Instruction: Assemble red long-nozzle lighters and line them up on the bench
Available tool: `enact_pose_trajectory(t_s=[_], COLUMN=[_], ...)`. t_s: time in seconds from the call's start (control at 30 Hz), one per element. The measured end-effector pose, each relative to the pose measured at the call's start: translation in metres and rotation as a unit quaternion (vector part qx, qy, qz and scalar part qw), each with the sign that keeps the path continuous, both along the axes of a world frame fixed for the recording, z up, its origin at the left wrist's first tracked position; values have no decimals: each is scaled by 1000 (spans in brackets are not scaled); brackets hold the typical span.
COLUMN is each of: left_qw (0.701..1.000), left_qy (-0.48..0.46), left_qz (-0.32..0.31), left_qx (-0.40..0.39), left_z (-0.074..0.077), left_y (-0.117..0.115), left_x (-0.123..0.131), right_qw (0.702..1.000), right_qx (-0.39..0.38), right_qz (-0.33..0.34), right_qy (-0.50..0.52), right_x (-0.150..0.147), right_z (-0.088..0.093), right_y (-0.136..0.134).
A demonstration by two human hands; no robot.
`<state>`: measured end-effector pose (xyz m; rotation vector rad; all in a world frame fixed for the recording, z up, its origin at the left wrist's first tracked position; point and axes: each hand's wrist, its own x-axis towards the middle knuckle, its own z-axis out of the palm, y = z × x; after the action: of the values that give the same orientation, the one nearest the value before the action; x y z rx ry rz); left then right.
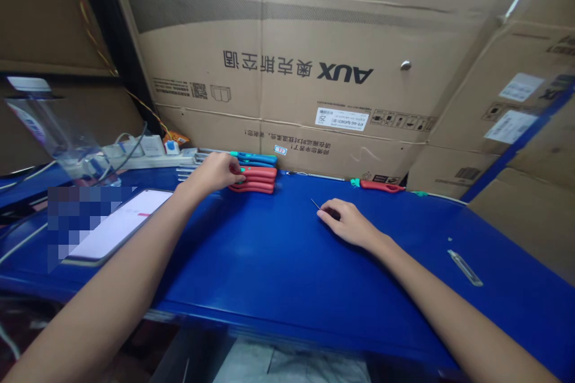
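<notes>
My left hand (219, 171) reaches to the back of the blue table, its fingers closed on a red-handled lighter (263, 172) in a stack. The stacked pieces look like long-neck lighters, with green parts and metal rods pointing left. Blue-handled lighters (258, 159) lie just behind the red ones. Over the middle of the table, my right hand (345, 221) pinches a thin dark rod (315, 203) between thumb and forefinger. The rod's tip points up and left; its other end is hidden in the fingers.
Another red-handled lighter (381, 186) lies along the cardboard wall (287, 30). A small clear plastic piece (466, 268) is at the right. On the left are a phone (121, 224), a clear bottle (63, 131) and a power strip (157, 160) with cables.
</notes>
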<state>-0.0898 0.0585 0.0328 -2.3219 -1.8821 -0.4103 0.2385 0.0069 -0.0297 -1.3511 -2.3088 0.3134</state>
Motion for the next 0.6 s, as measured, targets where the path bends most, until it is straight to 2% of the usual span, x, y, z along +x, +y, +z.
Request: enact_pose_trajectory(t_s=[0.6], left_qw=[1000], left_qy=[6], left_qz=[-4], left_qx=[9], left_z=[2], left_y=[-1], left_x=[-1], right_qw=[1000], right_qx=[4], right_qz=[3], right_qy=[2], right_x=[1], right_z=[-1], right_y=[0])
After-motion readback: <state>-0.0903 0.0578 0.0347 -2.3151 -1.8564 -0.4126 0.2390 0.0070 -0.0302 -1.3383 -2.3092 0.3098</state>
